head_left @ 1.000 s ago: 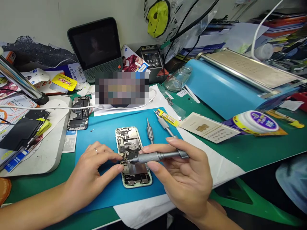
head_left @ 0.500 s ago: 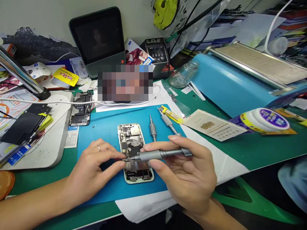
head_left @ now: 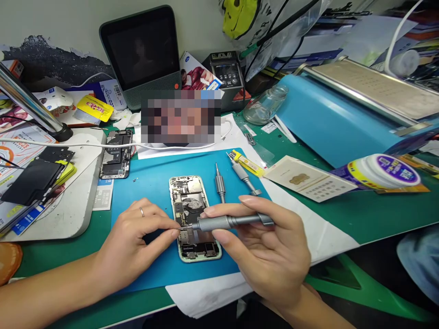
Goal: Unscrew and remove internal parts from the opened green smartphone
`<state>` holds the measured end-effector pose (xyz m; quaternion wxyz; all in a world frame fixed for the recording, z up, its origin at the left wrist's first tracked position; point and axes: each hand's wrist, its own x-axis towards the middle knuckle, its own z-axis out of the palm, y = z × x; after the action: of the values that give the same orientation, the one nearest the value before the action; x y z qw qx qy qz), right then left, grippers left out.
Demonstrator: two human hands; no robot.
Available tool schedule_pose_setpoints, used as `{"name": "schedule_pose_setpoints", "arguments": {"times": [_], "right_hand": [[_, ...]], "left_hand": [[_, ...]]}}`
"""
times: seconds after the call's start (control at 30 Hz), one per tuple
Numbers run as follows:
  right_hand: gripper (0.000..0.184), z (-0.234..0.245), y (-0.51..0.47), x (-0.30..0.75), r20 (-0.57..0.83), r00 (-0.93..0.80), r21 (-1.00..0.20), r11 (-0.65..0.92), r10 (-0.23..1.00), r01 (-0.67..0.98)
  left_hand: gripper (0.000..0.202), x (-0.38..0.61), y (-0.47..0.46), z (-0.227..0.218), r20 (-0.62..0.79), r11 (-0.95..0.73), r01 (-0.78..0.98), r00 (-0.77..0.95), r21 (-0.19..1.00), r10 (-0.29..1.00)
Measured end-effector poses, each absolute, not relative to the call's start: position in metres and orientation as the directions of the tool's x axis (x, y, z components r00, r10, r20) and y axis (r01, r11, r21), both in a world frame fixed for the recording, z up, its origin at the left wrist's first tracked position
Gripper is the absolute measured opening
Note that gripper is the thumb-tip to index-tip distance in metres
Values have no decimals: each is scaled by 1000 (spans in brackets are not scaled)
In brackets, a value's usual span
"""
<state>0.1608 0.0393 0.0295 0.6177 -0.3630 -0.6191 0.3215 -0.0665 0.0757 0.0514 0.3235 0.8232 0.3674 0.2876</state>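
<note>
An opened phone (head_left: 195, 205) with bare inner parts lies face up on a blue mat (head_left: 144, 183). My right hand (head_left: 277, 251) is closed round a grey precision screwdriver (head_left: 214, 223), held nearly level over the phone with its tip pointing left. At the phone's left edge, my left hand (head_left: 133, 242) has its thumb and forefinger pinched together by the screwdriver's tip. Whatever sits between those fingertips is too small to make out. Beyond my right hand lie a second screwdriver (head_left: 220, 183) and a third screwdriver (head_left: 244, 176).
Another opened phone (head_left: 115, 157) lies at the left, beside a white board (head_left: 77, 214) piled with parts. A white cable (head_left: 75, 145) crosses behind the mat. To the right are a printed card (head_left: 308, 178), a white-lidded tub (head_left: 384, 171), a glass jar (head_left: 264, 107) and a blue roll (head_left: 322, 119).
The view has shifted very slightly. Both hands and the screwdriver keep almost the same position over the phone.
</note>
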Motion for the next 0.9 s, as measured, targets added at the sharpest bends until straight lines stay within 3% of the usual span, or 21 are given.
{"name": "schedule_pose_setpoints", "arguments": {"times": [0.9], "right_hand": [[67, 28, 40, 160, 535, 32, -844, 533, 844, 51]], "left_hand": [[12, -67, 76, 54, 225, -498, 405, 557, 767, 800]]}}
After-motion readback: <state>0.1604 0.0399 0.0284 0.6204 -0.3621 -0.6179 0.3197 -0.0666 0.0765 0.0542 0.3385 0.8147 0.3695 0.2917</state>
